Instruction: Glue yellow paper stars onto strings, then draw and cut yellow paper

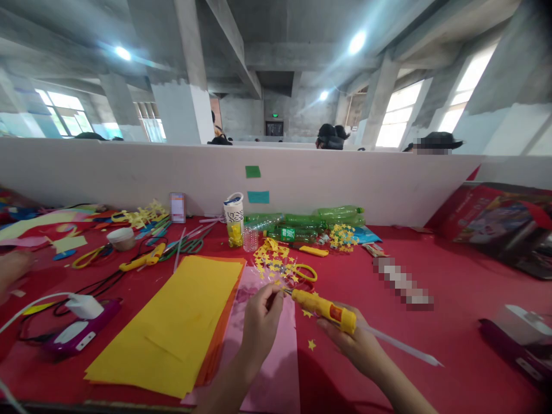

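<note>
My right hand (347, 333) is wrapped round a yellow glue gun (319, 305), its nozzle pointing left. A long translucent glue stick (405, 345) trails from the gun's back end. Close to the nozzle, my left hand (263, 316) pinches finger and thumb together; what lies between them is too small to make out. Beneath the left hand is a pink sheet (280, 356). Yellow paper stars (271, 259) lie scattered just beyond it, with a yellow-handled pair of scissors (307, 272) beside them. A single star (311, 345) rests on the red table under the gun.
A stack of yellow sheets (172, 328) over orange ones lies left. Green plastic bottles (302, 221) and a white cup (234, 213) line the partition (194, 178). Another yellow glue gun (144, 259), a purple power strip (81, 330) and another person's hand (15, 270) are at left.
</note>
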`<action>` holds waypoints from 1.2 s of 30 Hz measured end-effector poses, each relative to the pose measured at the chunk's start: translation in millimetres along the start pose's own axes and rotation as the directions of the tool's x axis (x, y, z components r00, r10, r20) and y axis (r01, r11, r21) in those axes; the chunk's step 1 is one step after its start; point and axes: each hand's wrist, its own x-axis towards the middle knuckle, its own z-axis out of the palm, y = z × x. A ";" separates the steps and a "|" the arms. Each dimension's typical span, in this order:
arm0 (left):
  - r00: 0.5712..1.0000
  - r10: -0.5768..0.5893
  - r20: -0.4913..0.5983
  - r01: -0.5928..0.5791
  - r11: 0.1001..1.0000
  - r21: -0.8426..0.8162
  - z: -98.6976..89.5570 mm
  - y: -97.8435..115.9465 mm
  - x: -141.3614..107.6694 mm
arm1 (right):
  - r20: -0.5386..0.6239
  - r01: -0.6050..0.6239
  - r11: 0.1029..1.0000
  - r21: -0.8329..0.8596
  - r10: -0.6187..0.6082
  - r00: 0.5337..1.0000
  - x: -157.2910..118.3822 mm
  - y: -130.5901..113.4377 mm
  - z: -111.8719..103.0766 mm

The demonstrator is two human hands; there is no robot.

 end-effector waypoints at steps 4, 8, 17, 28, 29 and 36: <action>1.000 -0.027 0.010 0.027 1.000 -0.006 0.3 3.2 0.7 | 0.001 0.004 1.000 0.020 -0.004 1.000 -0.8 0.8 -1.2; 0.999 -0.043 0.010 0.043 0.998 -0.038 0.1 3.2 0.8 | -0.017 -0.019 1.000 0.021 0.020 1.000 -0.3 -1.7 -2.2; 0.997 -0.071 0.016 0.072 0.995 -0.074 -0.1 -0.6 -0.3 | 0.066 0.050 0.998 0.024 -0.051 0.996 1.5 -8.9 0.0; 0.994 -0.102 0.040 0.107 0.986 -0.129 -2.1 -0.3 -0.8 | 0.050 0.011 1.000 0.020 -0.012 0.999 0.6 2.3 3.3; 0.994 -0.101 0.040 0.106 0.986 -0.131 -1.9 -0.3 -0.9 | 0.039 0.013 1.000 0.019 -0.014 0.999 0.7 2.7 3.4; 0.995 -0.094 0.044 0.099 0.989 -0.112 -0.4 -1.1 -1.7 | -0.034 -0.004 0.999 0.038 0.005 0.999 -0.7 4.7 4.9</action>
